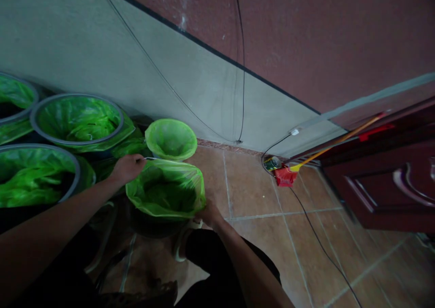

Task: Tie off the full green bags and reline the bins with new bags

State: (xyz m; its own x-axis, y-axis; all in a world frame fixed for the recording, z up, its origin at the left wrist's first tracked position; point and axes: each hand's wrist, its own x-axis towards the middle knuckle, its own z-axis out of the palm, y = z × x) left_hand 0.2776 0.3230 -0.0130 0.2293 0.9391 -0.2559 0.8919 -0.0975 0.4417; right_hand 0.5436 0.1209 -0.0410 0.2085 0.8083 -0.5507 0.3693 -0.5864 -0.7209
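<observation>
In the head view, my left hand is clenched on the far edge of a green plastic bag, and my right hand grasps its near edge, the fingers partly hidden. The bag sits over a dark bin on the tile floor, which is hard to make out. A smaller green-lined bin stands just beyond. Three larger green-lined bins crowd the left, the outer ones cut off by the frame. Far right, a red-and-yellow broom lies near a dark red door, also cut off.
</observation>
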